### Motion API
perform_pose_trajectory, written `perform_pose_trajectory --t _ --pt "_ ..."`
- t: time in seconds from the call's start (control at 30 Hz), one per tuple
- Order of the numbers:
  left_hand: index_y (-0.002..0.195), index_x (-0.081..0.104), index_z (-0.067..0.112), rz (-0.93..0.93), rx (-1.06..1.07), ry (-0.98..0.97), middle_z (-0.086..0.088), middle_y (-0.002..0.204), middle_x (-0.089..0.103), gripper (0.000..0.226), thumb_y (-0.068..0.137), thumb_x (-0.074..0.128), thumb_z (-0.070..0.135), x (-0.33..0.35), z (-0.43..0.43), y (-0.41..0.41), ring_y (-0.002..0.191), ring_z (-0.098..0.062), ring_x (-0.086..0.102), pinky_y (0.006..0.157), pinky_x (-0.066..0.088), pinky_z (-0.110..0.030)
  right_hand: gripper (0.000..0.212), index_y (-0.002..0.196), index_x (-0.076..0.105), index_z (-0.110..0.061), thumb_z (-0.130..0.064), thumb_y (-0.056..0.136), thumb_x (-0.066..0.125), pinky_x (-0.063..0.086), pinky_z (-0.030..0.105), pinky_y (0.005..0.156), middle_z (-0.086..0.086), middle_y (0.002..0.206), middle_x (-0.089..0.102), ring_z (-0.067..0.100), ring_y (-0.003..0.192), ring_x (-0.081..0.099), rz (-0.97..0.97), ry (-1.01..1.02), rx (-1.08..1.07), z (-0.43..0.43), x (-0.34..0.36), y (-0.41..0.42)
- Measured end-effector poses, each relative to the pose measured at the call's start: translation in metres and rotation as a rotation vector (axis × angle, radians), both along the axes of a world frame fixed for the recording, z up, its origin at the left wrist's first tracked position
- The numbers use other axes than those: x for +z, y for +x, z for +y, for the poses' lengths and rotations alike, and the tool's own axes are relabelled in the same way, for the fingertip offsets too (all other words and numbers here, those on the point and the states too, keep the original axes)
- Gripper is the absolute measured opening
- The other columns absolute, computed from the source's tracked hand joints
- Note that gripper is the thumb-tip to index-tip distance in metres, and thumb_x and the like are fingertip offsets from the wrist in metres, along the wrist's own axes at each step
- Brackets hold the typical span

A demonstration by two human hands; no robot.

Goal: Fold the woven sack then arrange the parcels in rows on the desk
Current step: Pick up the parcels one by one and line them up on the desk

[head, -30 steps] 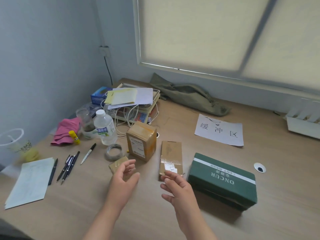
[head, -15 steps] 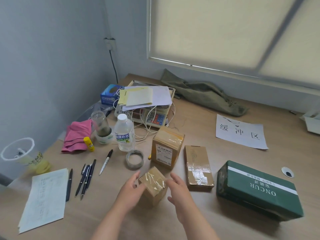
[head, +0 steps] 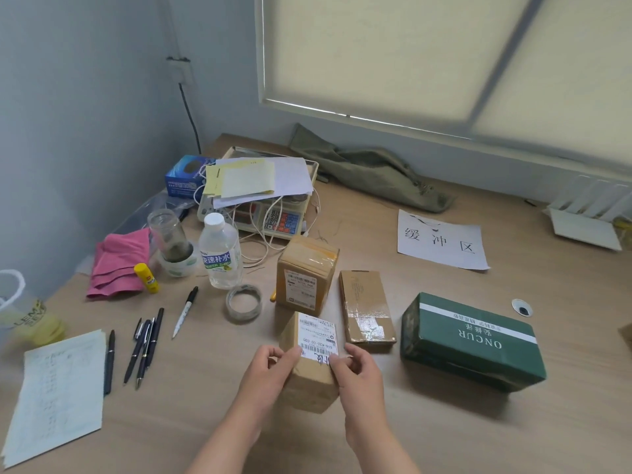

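Head view | my left hand (head: 270, 374) and right hand (head: 359, 374) grip the small labelled parcel (head: 313, 388) at the near worktop (head: 513, 432), fingers clamped on its two sides | just beyond: flat parcel (head: 367, 309), upright parcel (head: 304, 271), green box (head: 472, 340) to the right | woven sack (head: 372, 172) lies crumpled at the far edge

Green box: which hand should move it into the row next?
Right, probably. The green ONCUR box lies nearest the right hand, on its side. The left hand sits beyond the small labelled parcel, which both hands grip now.
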State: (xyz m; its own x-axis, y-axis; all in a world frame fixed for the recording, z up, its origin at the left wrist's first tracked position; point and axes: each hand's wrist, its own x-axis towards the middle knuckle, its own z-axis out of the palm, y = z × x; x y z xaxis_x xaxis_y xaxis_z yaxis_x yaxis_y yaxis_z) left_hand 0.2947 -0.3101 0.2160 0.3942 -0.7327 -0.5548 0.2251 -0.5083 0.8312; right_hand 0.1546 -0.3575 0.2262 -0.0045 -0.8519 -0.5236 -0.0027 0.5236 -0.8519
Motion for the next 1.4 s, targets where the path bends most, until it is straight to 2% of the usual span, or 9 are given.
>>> perform_pose_trajectory --t 0.13,0.37,0.47,0.6,0.7,0.9,1.0,1.2,1.4 --pt "0.105 0.059 0.024 0.025 -0.01 -0.103 -0.008 0.106 0.071 0.061 0.056 0.072 0.056 0.011 -0.004 -0.015 0.089 -0.023 0.066 0.076 0.051 -0.039 0.027 0.117 0.07 -0.019 -0.009 0.091 0.07 0.057 0.029 0.077 0.001 0.105 0.079 0.019 0.099 0.073 -0.084 -0.048 0.053 -0.001 0.012 -0.023" --pt "0.125 0.046 0.036 0.173 -0.067 -0.258 -0.006 0.118 0.069 0.06 0.069 0.069 0.032 0.023 -0.01 -0.064 0.09 -0.014 0.073 0.07 0.056 -0.035 0.045 0.13 0.056 -0.045 -0.015 0.097 0.059 0.054 0.048 0.097 -0.008 0.112 0.076 0.02 0.106 0.068 -0.217 0.002 0.176 0.007 0.039 -0.073" --pt "0.135 0.04 0.044 0.2 -0.144 -0.287 -0.002 0.119 0.072 0.075 0.07 0.073 0.027 0.028 -0.012 -0.088 0.104 -0.021 0.072 0.074 0.059 -0.036 0.049 0.137 0.055 -0.039 -0.013 0.096 0.057 0.056 0.049 0.098 -0.005 0.122 0.074 0.025 0.114 0.068 -0.237 -0.016 0.214 0.01 0.045 -0.108" --pt "0.128 0.053 0.03 0.171 -0.183 -0.282 -0.002 0.115 0.075 0.043 0.091 0.071 0.017 0.041 -0.016 -0.126 0.101 -0.016 0.074 0.08 0.059 -0.034 0.052 0.142 0.054 -0.026 -0.014 0.092 0.064 0.057 0.042 0.093 0.002 0.123 0.074 0.025 0.112 0.071 -0.253 -0.071 0.181 0.012 0.048 -0.16" --pt "0.121 0.052 0.021 0.171 -0.114 -0.266 -0.007 0.117 0.073 0.041 0.087 0.074 0.027 0.047 -0.02 -0.165 0.103 -0.019 0.072 0.081 0.061 -0.038 0.079 0.147 0.038 -0.016 -0.018 0.08 0.08 0.052 0.044 0.101 0.008 0.121 0.074 0.025 0.112 0.071 -0.319 -0.041 -0.007 0.014 0.045 -0.201" --pt "0.12 0.045 0.022 0.208 -0.153 -0.242 -0.008 0.121 0.069 0.076 0.055 0.077 0.047 0.052 -0.016 -0.267 0.109 -0.022 0.068 0.088 0.056 -0.039 0.032 0.124 0.068 -0.016 -0.019 0.093 0.059 0.049 0.034 0.084 0.004 0.114 0.076 0.021 0.099 0.064 -0.329 -0.057 0.086 0.016 0.063 -0.304" --pt "0.126 0.046 0.04 0.182 -0.287 -0.283 -0.001 0.123 0.071 0.067 0.065 0.073 0.036 0.053 -0.017 -0.312 0.11 -0.022 0.069 0.094 0.053 -0.044 0.037 0.109 0.076 -0.02 -0.03 0.08 0.056 0.039 0.033 0.078 0.002 0.102 0.074 0.018 0.091 0.053 -0.259 -0.132 0.088 0.01 0.071 -0.356" --pt "0.123 0.05 0.017 0.258 -0.293 -0.27 -0.01 0.115 0.074 0.063 0.069 0.079 0.029 0.057 -0.022 -0.39 0.099 -0.024 0.074 0.077 0.061 -0.039 0.079 0.138 0.038 -0.021 -0.025 0.072 0.082 0.044 0.042 0.111 0.012 0.133 0.064 0.021 0.12 0.065 -0.294 -0.145 -0.168 0.006 0.057 -0.417" --pt "0.109 0.048 0.011 0.204 -0.382 -0.153 -0.018 0.116 0.069 0.068 0.062 0.077 0.05 0.053 -0.04 -0.428 0.1 -0.024 0.071 0.091 0.054 -0.042 0.04 0.133 0.053 -0.025 -0.01 0.097 0.06 0.058 0.04 0.08 0.004 0.117 0.076 0.023 0.102 0.074 -0.271 -0.115 -0.101 0.009 0.059 -0.441"
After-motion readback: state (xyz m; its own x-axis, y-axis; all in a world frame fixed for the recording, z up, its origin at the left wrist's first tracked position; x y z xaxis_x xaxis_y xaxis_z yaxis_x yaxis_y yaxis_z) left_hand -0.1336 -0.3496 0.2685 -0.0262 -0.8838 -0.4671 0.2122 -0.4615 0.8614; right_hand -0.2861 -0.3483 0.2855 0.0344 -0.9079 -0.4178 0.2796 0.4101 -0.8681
